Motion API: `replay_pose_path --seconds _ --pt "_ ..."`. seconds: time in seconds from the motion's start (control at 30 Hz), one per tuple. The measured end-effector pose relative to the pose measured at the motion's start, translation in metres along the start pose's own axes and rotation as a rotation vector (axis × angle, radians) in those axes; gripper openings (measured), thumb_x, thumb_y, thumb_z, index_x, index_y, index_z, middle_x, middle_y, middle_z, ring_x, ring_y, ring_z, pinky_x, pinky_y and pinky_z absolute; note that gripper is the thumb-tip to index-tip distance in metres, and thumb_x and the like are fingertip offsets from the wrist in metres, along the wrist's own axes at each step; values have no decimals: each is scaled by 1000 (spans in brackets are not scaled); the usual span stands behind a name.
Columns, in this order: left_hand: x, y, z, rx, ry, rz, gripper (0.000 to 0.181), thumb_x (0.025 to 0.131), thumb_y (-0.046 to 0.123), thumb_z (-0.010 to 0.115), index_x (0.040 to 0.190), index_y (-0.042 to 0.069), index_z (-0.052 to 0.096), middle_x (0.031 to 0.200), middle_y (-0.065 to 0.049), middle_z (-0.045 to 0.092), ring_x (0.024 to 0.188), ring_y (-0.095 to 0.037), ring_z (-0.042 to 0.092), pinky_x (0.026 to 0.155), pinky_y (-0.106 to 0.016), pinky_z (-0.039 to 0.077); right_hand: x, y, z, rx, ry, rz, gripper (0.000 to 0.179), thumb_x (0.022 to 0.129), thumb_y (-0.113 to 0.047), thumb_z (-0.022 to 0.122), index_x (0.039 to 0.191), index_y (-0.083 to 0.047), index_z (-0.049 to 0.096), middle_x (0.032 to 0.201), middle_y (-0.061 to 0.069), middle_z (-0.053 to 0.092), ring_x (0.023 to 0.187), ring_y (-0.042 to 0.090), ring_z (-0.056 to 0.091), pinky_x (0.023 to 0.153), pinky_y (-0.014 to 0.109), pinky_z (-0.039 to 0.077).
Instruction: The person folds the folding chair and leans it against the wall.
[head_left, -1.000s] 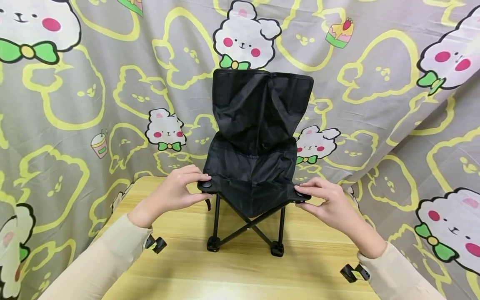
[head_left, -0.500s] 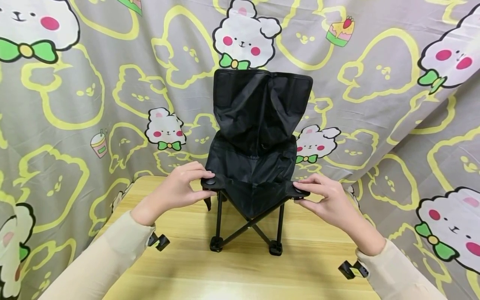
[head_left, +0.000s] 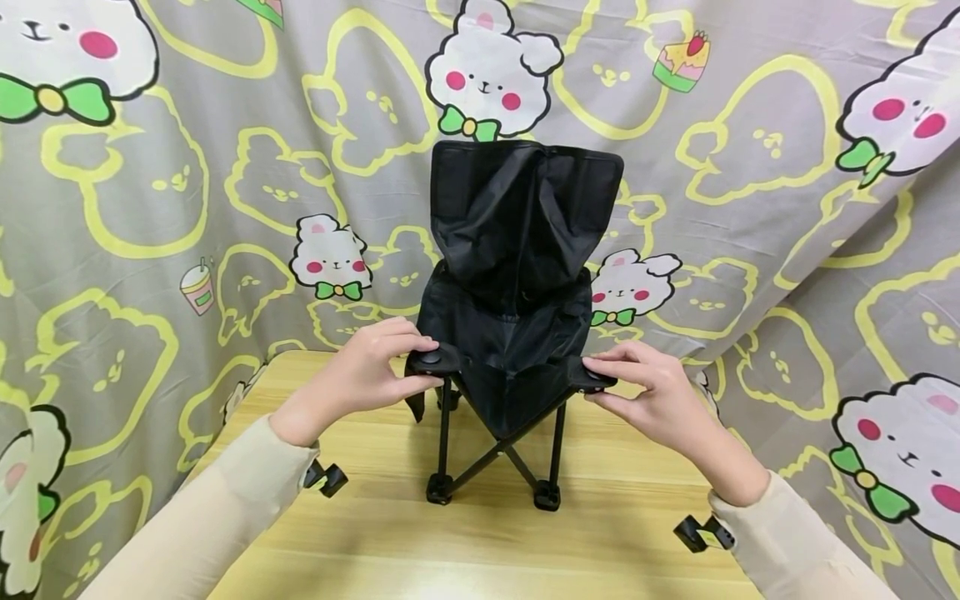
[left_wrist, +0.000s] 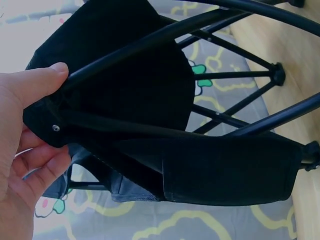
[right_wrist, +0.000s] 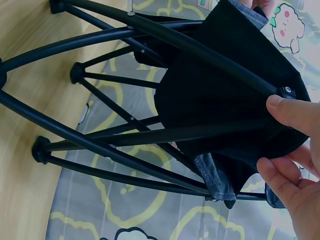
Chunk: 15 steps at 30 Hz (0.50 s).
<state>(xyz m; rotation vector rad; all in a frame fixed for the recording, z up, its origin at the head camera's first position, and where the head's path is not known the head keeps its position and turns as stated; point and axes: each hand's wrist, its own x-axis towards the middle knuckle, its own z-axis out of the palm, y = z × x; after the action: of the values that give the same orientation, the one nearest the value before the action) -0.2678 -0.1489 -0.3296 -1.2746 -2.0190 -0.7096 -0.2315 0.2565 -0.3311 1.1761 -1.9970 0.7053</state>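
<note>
A black folding chair (head_left: 517,217) with a fabric seat and crossed metal legs stands upright on the wooden table. My left hand (head_left: 375,367) pinches its front left seat corner, fingers on top and thumb underneath. At the front right corner, my right hand (head_left: 648,387) grips in the same way. The seat fabric (head_left: 513,387) sags in a fold between the two corners. From below, the left wrist view has the left thumb (left_wrist: 42,82) beside a leg tube. In the right wrist view the right thumb (right_wrist: 290,110) touches the end of a tube.
The wooden table (head_left: 360,533) extends in front of the chair and to both sides. Behind and around it hangs a grey curtain (head_left: 255,167) with cartoon rabbits. Small black devices (head_left: 326,479) sit at both wrists. A black fabric flap (left_wrist: 230,170) hangs from the chair's side.
Both hands have come closer together with the seat corners, the left moving more. The front legs stand nearer each other and the seat fold is deeper. The grips are the same.
</note>
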Motion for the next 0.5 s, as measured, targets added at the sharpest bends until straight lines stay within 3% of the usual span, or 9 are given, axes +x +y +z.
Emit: replay_pose_path --seconds 0.1,0.17,0.2,0.27,0.33,0.4,0.43,0.5 --pt "2 1 0 4 5 2 40 71 8 102 105 1 82 91 -4 75 81 -17 69 71 -36 61 2 -1 1 -6 -4 2 41 76 -6 98 114 0 84 100 11 74 82 22 67 63 20 45" --pt "3 1 0 7 13 8 40 71 8 102 105 1 82 91 -5 75 80 -17 70 71 -36 61 3 -2 1 -10 -4 1 55 61 11 98 114 0 84 100 11 74 81 22 66 63 20 45" --pt "4 1 0 10 16 11 40 71 8 102 104 1 82 91 -5 75 80 -17 70 71 -35 61 4 -2 1 -11 -2 -1 58 59 13 98 113 0 84 100 11 74 80 22 66 63 20 44" --pt "5 1 0 13 22 19 40 71 7 102 104 0 82 91 -6 75 80 -18 70 71 -35 61 5 -2 2 -9 1 -8 43 73 -2 99 113 1 84 100 12 74 80 21 65 62 20 44" --pt "6 1 0 14 26 24 40 70 7 102 104 0 82 91 -6 76 80 -18 70 71 -34 61 6 -1 2 -4 5 -15 33 89 -21 91 113 1 83 100 12 74 79 21 65 62 21 44" --pt "6 1 1 16 31 27 41 69 7 103 104 0 82 92 -6 77 80 -18 71 71 -35 61 6 -1 2 -1 6 -21 40 100 -36 76 113 0 84 100 12 75 78 21 64 62 21 45" --pt "6 1 1 17 33 28 41 69 6 103 104 0 82 92 -6 77 81 -18 71 71 -35 61 7 -1 2 0 6 -22 42 101 -38 74 113 0 84 100 12 75 79 21 64 62 22 45" --pt "7 2 1 23 37 30 42 68 7 103 104 0 82 92 -6 77 81 -19 72 72 -36 62 8 -1 3 1 4 -23 33 95 -27 86 113 0 84 100 12 75 79 21 64 63 23 46"
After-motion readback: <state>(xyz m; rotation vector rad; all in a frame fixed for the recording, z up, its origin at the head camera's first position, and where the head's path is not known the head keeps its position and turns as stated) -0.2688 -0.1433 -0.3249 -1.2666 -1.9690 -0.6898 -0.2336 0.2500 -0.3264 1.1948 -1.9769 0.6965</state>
